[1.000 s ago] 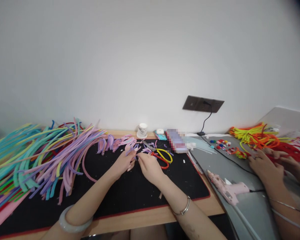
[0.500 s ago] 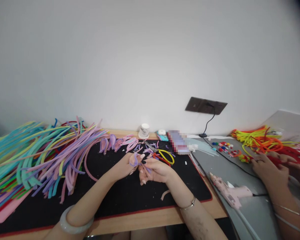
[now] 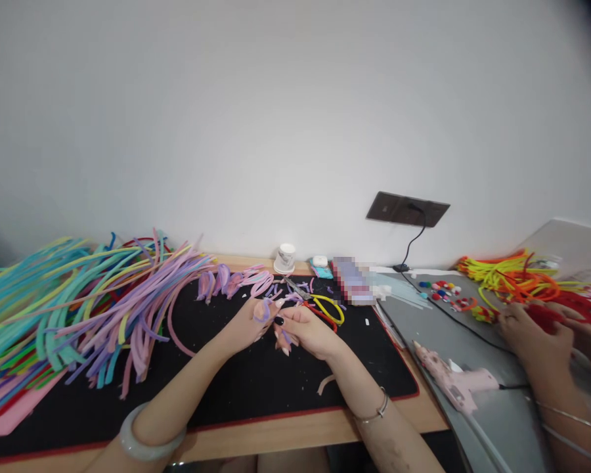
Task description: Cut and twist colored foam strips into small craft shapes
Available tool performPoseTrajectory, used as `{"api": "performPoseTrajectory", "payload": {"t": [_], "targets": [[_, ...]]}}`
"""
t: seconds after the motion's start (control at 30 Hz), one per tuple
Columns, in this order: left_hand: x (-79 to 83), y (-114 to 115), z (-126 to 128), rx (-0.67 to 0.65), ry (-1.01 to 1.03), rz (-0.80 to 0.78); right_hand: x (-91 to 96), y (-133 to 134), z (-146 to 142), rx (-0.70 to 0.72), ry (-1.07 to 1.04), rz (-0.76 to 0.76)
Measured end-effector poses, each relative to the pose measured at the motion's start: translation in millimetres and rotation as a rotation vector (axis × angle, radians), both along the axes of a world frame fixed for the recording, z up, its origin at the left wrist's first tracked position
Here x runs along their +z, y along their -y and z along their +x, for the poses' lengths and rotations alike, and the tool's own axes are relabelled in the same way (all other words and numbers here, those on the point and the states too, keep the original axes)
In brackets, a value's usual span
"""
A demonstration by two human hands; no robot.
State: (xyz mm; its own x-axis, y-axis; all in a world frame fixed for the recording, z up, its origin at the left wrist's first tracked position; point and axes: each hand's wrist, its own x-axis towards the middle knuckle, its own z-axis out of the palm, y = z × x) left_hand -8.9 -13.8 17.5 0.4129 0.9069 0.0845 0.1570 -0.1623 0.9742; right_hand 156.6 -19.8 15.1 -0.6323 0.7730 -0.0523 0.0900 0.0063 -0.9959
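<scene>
Above the middle of the black mat (image 3: 226, 387), my left hand (image 3: 249, 324) pinches a looped pink and purple pipe cleaner (image 3: 262, 311). My right hand (image 3: 308, 332) meets it at the fingertips, closed on the lower ends of the same pipe cleaner piece. Part of the piece is hidden by the fingers. Just behind my hands lie scissors (image 3: 328, 307) with yellow and red handles, among short purple scraps. Several finished-looking pink and purple folded loops (image 3: 221, 281) stand in a row at the back left of my hands.
A large heap of pipe cleaners (image 3: 103, 302) fills the left. Behind stand a paper cup (image 3: 284, 258), a white case (image 3: 320, 261) and a blurred-out box (image 3: 353, 281). Right, a pink glue gun (image 3: 456, 378) with a cable lies near another person's hands (image 3: 536, 335) holding something red.
My right hand's fingers have turned and closed more around the lower ends of the piece. My left hand has shifted slightly. The other person's hands have moved a little around the red thing.
</scene>
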Motion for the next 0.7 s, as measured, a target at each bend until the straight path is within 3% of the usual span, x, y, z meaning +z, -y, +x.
{"api": "performPoseTrajectory", "payload": {"t": [0.13,0.33,0.43,0.53,0.7], "targets": [[-6.7,-4.1,6.6,0.071,0.127,-0.179,3.4,1.5,1.6,-0.038,0.128,0.252],[-7.6,-5.9,16.5,0.146,0.259,-0.346,-5.5,-2.3,2.8,-0.184,0.654,0.983],[-5.7,-6.1,16.7,0.124,0.256,-0.387,-9.1,-3.4,0.0,-0.24,0.772,1.121],[-5.3,-7.2,12.3,0.117,0.213,-0.267,-5.5,-2.1,-1.8,-0.24,0.614,0.965],[-3.1,-6.7,0.2,0.019,0.032,-0.063,3.7,-3.7,4.3,0.007,0.034,0.216]]}}
